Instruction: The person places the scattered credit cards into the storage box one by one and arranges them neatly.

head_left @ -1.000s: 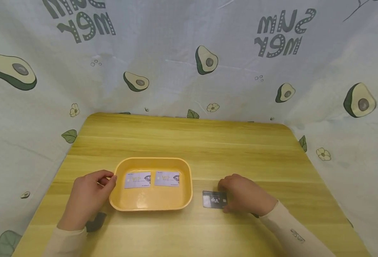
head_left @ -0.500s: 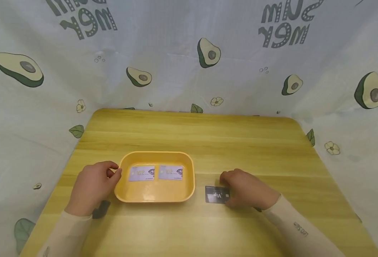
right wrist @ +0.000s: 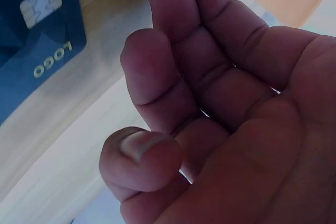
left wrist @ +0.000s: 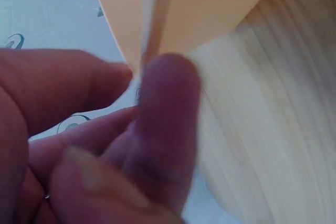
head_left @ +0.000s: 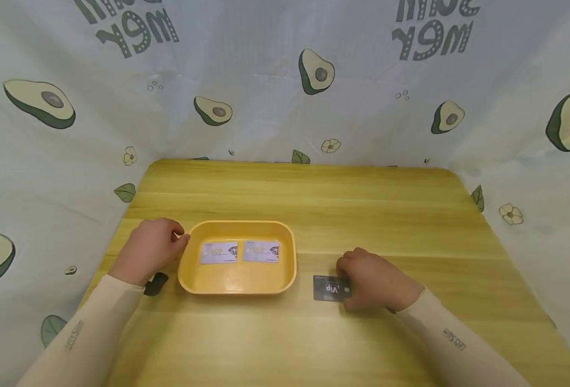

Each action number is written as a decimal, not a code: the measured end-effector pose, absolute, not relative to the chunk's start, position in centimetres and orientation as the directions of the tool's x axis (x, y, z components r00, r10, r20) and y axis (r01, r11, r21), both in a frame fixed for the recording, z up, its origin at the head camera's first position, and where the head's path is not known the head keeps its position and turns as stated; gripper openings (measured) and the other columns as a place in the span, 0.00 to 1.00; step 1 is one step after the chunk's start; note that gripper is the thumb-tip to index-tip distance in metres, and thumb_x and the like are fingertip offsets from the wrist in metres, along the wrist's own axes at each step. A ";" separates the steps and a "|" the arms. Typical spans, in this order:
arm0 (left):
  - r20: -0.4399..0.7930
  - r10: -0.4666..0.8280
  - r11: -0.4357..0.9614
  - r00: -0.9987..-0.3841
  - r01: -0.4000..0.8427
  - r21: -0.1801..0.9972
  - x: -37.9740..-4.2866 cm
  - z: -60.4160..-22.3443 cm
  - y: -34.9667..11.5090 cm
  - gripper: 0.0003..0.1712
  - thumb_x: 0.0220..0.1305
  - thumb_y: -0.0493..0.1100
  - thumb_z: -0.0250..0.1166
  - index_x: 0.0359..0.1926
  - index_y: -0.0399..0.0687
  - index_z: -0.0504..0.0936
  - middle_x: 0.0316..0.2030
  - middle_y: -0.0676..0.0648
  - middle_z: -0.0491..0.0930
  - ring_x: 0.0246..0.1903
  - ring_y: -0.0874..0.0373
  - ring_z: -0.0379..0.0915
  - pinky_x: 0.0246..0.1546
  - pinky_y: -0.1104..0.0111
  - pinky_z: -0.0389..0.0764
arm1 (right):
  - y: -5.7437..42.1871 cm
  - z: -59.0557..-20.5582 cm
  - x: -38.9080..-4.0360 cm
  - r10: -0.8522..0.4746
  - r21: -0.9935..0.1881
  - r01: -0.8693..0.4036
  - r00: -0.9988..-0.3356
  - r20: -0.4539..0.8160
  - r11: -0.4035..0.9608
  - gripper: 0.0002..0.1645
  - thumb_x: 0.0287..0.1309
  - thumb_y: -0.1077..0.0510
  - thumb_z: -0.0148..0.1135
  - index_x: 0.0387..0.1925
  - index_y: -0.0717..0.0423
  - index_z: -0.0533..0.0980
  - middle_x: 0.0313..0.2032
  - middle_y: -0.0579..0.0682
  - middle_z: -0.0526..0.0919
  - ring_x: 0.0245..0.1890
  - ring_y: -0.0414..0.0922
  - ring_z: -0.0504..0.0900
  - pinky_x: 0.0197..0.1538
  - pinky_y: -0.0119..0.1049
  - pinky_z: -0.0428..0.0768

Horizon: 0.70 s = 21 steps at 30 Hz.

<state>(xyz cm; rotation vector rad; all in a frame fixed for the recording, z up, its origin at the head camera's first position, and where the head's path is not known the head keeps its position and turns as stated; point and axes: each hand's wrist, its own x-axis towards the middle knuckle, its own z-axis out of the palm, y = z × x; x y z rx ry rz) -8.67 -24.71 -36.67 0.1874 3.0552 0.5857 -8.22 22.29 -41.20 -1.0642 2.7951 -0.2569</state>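
Note:
At the left side of a yellow plastic tray (head_left: 236,284), my left hand (head_left: 147,250) pinches the rim between thumb and finger. In the left wrist view the tray wall (left wrist: 205,9) runs up from the fingertips. Two pale VIP cards (head_left: 219,252) lie side by side on the tray's floor, faces up. On the table to the right of the tray is a black VIP card (head_left: 327,288). Over that card's right end my right hand (head_left: 379,280) is held low, its fingers loosely bent. A gap shows between thumb (right wrist: 142,156) and card in the right wrist view.
The wood-grain table (head_left: 285,344) has rounded far corners. White cloth (head_left: 265,129) printed with avocados hangs behind it and on both sides. A small dark object (head_left: 156,284) shows under the left wrist.
The head view has tilted, so the whole scene sits higher and slightly right. My left hand is a little farther back along the tray's rim. The right hand stays by the black card.

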 end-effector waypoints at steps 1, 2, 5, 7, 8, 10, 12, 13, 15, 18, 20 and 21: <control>-0.019 0.132 0.923 -0.991 0.116 0.368 -8.9 -36.6 -24.6 0.11 0.70 0.44 0.67 0.37 0.40 0.89 0.27 0.50 0.85 0.24 0.56 0.77 0.31 0.57 0.80 | 22.3 -41.2 -8.2 -0.669 -0.209 -0.645 -0.741 -0.067 0.735 0.22 0.24 0.54 0.75 0.28 0.45 0.75 0.27 0.35 0.68 0.30 0.40 0.68 0.34 0.36 0.72; -0.033 0.138 0.924 -0.990 0.117 0.364 -9.1 -36.5 -24.5 0.11 0.70 0.43 0.68 0.36 0.40 0.90 0.26 0.51 0.84 0.24 0.56 0.77 0.30 0.58 0.79 | 22.3 -41.2 -8.1 -0.669 -0.207 -0.646 -0.741 -0.065 0.735 0.22 0.23 0.54 0.75 0.28 0.45 0.74 0.27 0.35 0.68 0.30 0.39 0.68 0.34 0.36 0.72; -0.066 0.139 0.925 -0.988 0.106 0.366 -9.3 -36.4 -24.2 0.11 0.70 0.43 0.67 0.33 0.41 0.90 0.23 0.52 0.82 0.22 0.57 0.76 0.27 0.60 0.78 | 22.2 -41.1 -7.9 -0.664 -0.213 -0.639 -0.745 -0.068 0.739 0.23 0.22 0.52 0.75 0.28 0.46 0.73 0.26 0.35 0.68 0.29 0.39 0.68 0.33 0.35 0.71; -0.069 0.138 0.925 -0.988 0.104 0.365 -9.2 -36.3 -23.9 0.12 0.70 0.42 0.67 0.32 0.41 0.89 0.21 0.53 0.81 0.20 0.58 0.75 0.26 0.61 0.77 | 22.2 -41.0 -7.9 -0.659 -0.217 -0.632 -0.749 -0.076 0.744 0.23 0.22 0.52 0.74 0.28 0.46 0.73 0.26 0.35 0.68 0.28 0.38 0.68 0.31 0.35 0.71; -0.069 0.139 0.926 -0.988 0.105 0.364 -9.2 -36.3 -23.8 0.12 0.70 0.42 0.67 0.30 0.42 0.89 0.20 0.53 0.80 0.20 0.58 0.74 0.25 0.62 0.76 | 22.2 -41.0 -7.9 -0.656 -0.218 -0.629 -0.750 -0.082 0.746 0.23 0.22 0.52 0.74 0.28 0.46 0.73 0.26 0.36 0.68 0.27 0.38 0.68 0.31 0.35 0.71; -0.070 0.141 0.927 -0.987 0.107 0.359 -9.2 -36.2 -23.7 0.13 0.70 0.41 0.67 0.27 0.44 0.87 0.18 0.53 0.78 0.18 0.57 0.72 0.24 0.62 0.75 | 22.2 -40.9 -7.9 -0.657 -0.230 -0.626 -0.748 -0.089 0.745 0.23 0.22 0.53 0.74 0.28 0.47 0.73 0.26 0.36 0.68 0.26 0.38 0.68 0.30 0.34 0.70; -0.083 0.141 0.930 -0.987 0.103 0.353 -9.3 -36.1 -23.6 0.15 0.70 0.41 0.66 0.23 0.47 0.85 0.16 0.54 0.76 0.18 0.57 0.71 0.23 0.63 0.73 | 22.1 -40.8 -7.8 -0.656 -0.246 -0.620 -0.748 -0.100 0.745 0.24 0.23 0.54 0.74 0.29 0.47 0.73 0.26 0.37 0.69 0.25 0.37 0.68 0.30 0.34 0.71; -0.092 0.140 0.931 -0.986 0.100 0.350 -9.4 -36.0 -23.5 0.17 0.70 0.41 0.66 0.21 0.48 0.84 0.16 0.54 0.75 0.17 0.57 0.70 0.22 0.63 0.72 | 22.1 -40.8 -7.8 -0.655 -0.253 -0.617 -0.748 -0.105 0.745 0.24 0.23 0.54 0.74 0.29 0.48 0.73 0.26 0.37 0.69 0.25 0.37 0.68 0.30 0.34 0.71; -0.106 0.142 0.935 -0.984 0.098 0.341 -9.5 -36.0 -23.5 0.20 0.71 0.41 0.65 0.18 0.50 0.81 0.14 0.53 0.73 0.16 0.56 0.68 0.21 0.64 0.70 | 22.1 -40.6 -7.7 -0.650 -0.274 -0.604 -0.750 -0.121 0.748 0.24 0.23 0.55 0.75 0.29 0.48 0.73 0.27 0.38 0.70 0.25 0.37 0.68 0.30 0.34 0.71; -0.121 0.148 0.939 -0.982 0.101 0.329 -9.5 -35.8 -23.3 0.23 0.71 0.41 0.64 0.16 0.51 0.78 0.13 0.53 0.72 0.16 0.56 0.67 0.20 0.64 0.69 | 22.0 -40.5 -7.6 -0.636 -0.295 -0.580 -0.758 -0.148 0.759 0.24 0.23 0.56 0.75 0.30 0.49 0.73 0.27 0.40 0.71 0.26 0.38 0.69 0.30 0.34 0.71; -0.129 0.150 0.941 -0.980 0.102 0.323 -9.5 -35.7 -23.2 0.24 0.71 0.41 0.64 0.15 0.51 0.76 0.13 0.53 0.71 0.15 0.56 0.67 0.20 0.65 0.68 | 22.0 -40.4 -7.6 -0.632 -0.305 -0.572 -0.759 -0.156 0.762 0.24 0.24 0.56 0.74 0.30 0.49 0.73 0.28 0.41 0.72 0.26 0.38 0.69 0.30 0.34 0.71; -0.133 0.149 0.942 -0.980 0.100 0.321 -9.5 -35.7 -23.2 0.24 0.71 0.41 0.64 0.14 0.51 0.75 0.13 0.53 0.71 0.15 0.56 0.66 0.20 0.65 0.67 | 22.0 -40.4 -7.6 -0.632 -0.310 -0.570 -0.758 -0.158 0.761 0.24 0.24 0.56 0.74 0.31 0.49 0.73 0.28 0.42 0.72 0.26 0.39 0.69 0.30 0.35 0.72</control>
